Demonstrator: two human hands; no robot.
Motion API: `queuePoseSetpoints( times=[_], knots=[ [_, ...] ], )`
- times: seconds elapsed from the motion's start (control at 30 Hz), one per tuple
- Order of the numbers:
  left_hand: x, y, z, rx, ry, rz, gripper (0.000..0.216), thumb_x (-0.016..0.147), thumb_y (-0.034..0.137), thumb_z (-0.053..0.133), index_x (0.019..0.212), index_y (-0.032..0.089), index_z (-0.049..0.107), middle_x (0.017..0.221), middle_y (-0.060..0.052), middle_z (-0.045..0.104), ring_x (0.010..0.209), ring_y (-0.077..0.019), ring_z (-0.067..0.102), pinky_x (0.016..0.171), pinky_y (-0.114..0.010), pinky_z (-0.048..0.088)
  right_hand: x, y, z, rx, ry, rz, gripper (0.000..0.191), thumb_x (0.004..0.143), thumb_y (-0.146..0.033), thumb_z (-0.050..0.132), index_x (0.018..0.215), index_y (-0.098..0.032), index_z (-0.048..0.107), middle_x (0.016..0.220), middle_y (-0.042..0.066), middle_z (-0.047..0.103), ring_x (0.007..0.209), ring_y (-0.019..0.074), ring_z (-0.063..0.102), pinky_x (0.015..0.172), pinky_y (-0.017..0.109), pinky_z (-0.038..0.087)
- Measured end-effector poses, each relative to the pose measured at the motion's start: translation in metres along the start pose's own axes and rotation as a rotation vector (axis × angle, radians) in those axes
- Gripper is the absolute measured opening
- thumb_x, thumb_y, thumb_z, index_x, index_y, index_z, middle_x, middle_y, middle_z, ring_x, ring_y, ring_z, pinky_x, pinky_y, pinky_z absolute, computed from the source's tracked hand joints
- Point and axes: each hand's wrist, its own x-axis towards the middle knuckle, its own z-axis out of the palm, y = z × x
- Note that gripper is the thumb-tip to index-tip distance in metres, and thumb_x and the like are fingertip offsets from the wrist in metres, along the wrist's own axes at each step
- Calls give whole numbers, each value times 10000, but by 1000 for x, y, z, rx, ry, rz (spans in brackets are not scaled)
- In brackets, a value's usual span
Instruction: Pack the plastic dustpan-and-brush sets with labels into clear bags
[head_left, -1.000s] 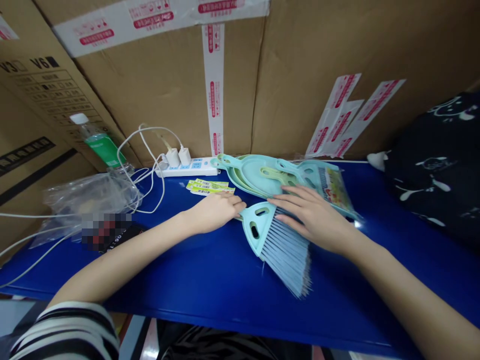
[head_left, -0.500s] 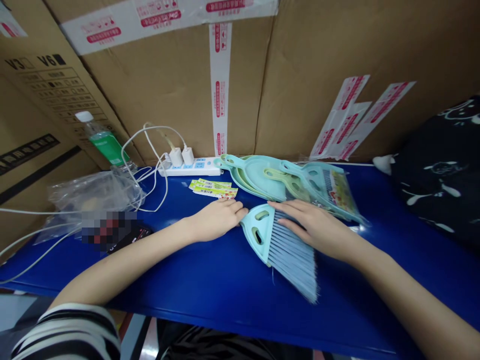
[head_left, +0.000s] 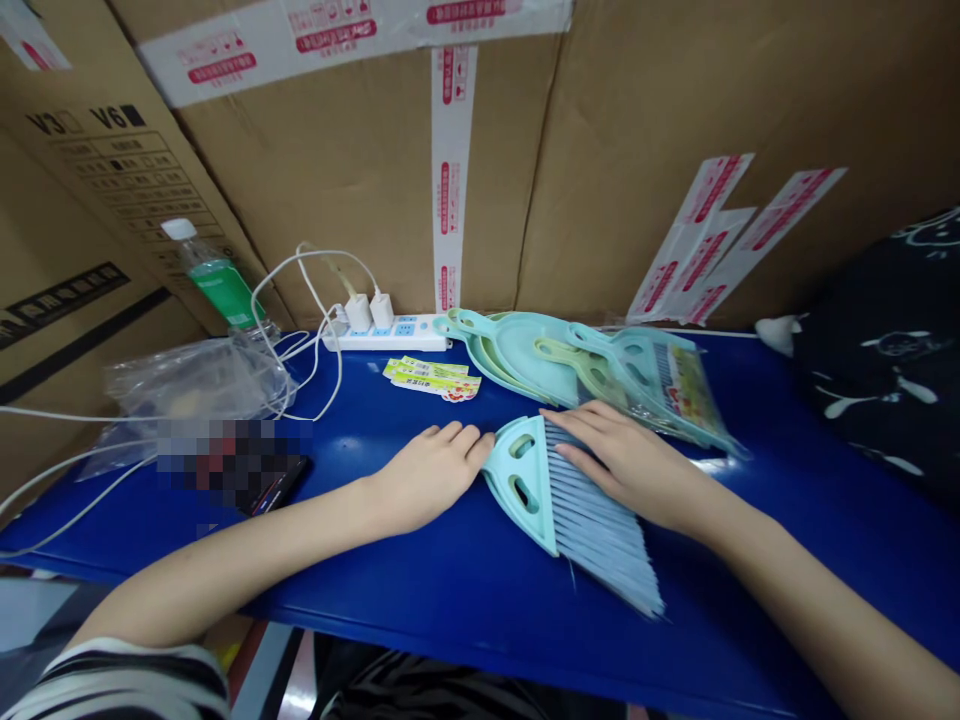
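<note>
A light-blue hand brush [head_left: 526,480] with grey-blue bristles lies slanted over the blue table, its bristle end pointing toward the lower right. My left hand [head_left: 437,470] is closed around its handle, which the fingers mostly cover. On the upper edge of the bristles [head_left: 604,540] rests my right hand [head_left: 630,455], fingers stretched out and thumb a little apart. Behind the brush lie several light-blue and green dustpans [head_left: 529,345]. Beside them is a brush and dustpan set in clear plastic [head_left: 660,375], with a printed card inside.
Yellow-green paper labels [head_left: 431,378] lie near a white power strip [head_left: 386,333] with chargers and cables. At left are a bottle [head_left: 225,285], a clear plastic bag [head_left: 191,385] and a partly blurred dark object [head_left: 277,485]. Cardboard boxes [head_left: 360,190] stand behind; a dark patterned bag [head_left: 892,350] is at right.
The brush has turned slightly, and its bristle tips have shifted right and toward me. My left hand has come a little nearer me with the handle. The right hand stays on the bristles.
</note>
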Motion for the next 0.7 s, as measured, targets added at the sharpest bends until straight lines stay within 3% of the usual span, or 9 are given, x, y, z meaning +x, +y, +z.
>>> queuePoseSetpoints(
  times=[0.13,0.4,0.7],
  knots=[
    [-5,4,2,25,-13,-48,477,900,36,407,1377,56,394,1177,-165,625,1111,-269,600,876,-385,535,0,0,1,-9,9,-20,499,1003,-375,275,1252,-129,631,1084,141,731,1016,284,655,873,462,559],
    [-9,8,3,26,20,-86,416,917,18,371,1317,58,477,1033,-123,668,1008,-235,642,817,-343,571,2,-5,0,-22,53,-54,537,1012,-386,242,1214,-96,646,1019,157,728,953,276,666,841,447,567],
    [-14,2,11,-56,69,-114,426,905,16,420,1317,101,489,1142,-118,650,1050,-237,629,886,-364,566,3,-6,3,-2,26,-23,491,1009,-388,265,1177,-127,644,1054,143,732,965,281,658,843,464,553]
  ],
)
